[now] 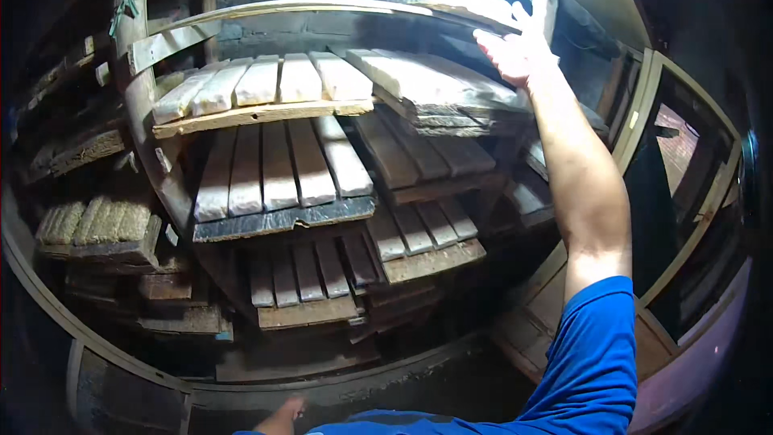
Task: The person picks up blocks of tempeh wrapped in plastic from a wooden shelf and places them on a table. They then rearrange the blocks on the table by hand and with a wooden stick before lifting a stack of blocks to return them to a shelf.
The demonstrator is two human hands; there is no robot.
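My right hand [519,52] is raised to the top shelf at the upper right, fingers spread, with strong light washing out their edges. It is right beside a board of pale slabs [459,2] and an upright wooden piece [547,12]; whether it touches either I cannot tell. Low at the bottom edge, my left hand [295,408] hangs with curled fingers, and nothing shows in it. Below the right hand, long white slabs [439,76] lie on a stacked board. Similar white slabs [266,80] lie side by side on another board to the left.
Lower tiers carry more boards of slabs [282,165], their ends jutting forward. A wooden post [149,113] stands at the left, with yellowish, grainy blocks [101,221] beyond it. A thin wooden rail [306,6] crosses the top. At the right is a wood-framed opening [652,105].
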